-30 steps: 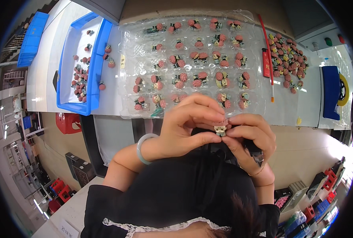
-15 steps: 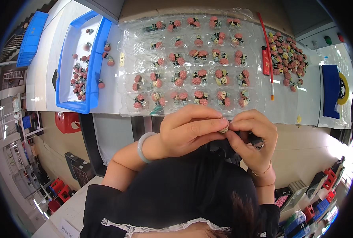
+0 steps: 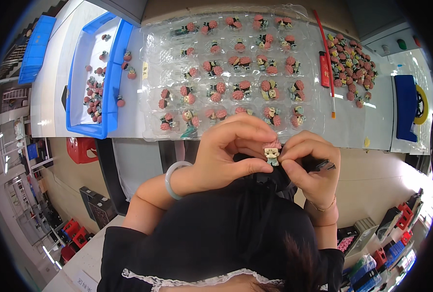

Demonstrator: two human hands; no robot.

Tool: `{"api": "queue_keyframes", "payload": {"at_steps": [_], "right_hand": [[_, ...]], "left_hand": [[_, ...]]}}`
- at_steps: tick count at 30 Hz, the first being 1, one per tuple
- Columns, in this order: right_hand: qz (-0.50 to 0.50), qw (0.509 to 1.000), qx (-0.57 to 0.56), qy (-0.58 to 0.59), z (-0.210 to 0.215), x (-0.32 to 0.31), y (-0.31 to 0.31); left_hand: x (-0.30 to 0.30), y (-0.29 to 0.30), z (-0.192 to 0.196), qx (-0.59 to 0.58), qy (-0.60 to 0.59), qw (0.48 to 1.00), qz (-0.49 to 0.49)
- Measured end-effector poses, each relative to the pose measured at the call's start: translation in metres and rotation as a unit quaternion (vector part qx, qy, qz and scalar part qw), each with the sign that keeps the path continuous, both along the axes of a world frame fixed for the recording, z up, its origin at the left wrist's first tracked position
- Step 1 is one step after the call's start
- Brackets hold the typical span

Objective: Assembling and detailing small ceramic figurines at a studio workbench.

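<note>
Just in front of the table's near edge I hold a small figurine (image 3: 271, 155) upright, with a pink knobbly top, a pale face and a greenish body. My left hand (image 3: 228, 153) grips it between thumb and fingers from the left. From the right, the thumb and forefinger of my right hand (image 3: 310, 163) pinch at its side. A dark, shiny object (image 3: 327, 166) shows by the right hand's curled fingers; its kind is unclear. Beyond my hands lies a clear plastic tray (image 3: 151, 104), its compartments holding several similar pink-topped figurines.
At the left stands a blue bin (image 3: 110, 104) with loose figurines, and a few more beside it. Right of the tray lie a red-handled brush (image 3: 330, 73), a red box cutter (image 3: 324, 70) and a heap of figurines (image 3: 350, 68). Farther right is a blue tape dispenser (image 3: 405, 112).
The figurine has turned so its face and body now show between my hands. My left fingers have risen and spread around it, with the thumb lower.
</note>
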State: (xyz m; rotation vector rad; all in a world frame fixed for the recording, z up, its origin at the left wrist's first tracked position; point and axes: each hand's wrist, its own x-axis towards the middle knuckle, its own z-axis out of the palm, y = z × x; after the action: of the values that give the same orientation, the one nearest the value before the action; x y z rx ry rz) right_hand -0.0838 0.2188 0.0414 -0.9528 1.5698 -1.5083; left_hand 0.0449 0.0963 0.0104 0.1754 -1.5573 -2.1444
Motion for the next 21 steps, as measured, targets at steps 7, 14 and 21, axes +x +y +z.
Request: {"api": "queue_keyframes", "payload": {"at_steps": [7, 14, 21], "right_hand": [[0.001, 1.000, 0.001, -0.015, -0.001, 0.002, 0.001], [-0.016, 0.994, -0.059, -0.088, -0.004, 0.003, 0.005], [0.021, 0.992, -0.085, 0.089, -0.010, 0.001, 0.002]], "left_hand": [[0.001, -0.002, 0.000, 0.025, -0.024, 0.999, -0.028], [0.003, -0.005, 0.008, 0.179, -0.059, 0.979, -0.084], [0.005, -0.004, 0.009, 0.240, -0.061, 0.965, -0.088]]}}
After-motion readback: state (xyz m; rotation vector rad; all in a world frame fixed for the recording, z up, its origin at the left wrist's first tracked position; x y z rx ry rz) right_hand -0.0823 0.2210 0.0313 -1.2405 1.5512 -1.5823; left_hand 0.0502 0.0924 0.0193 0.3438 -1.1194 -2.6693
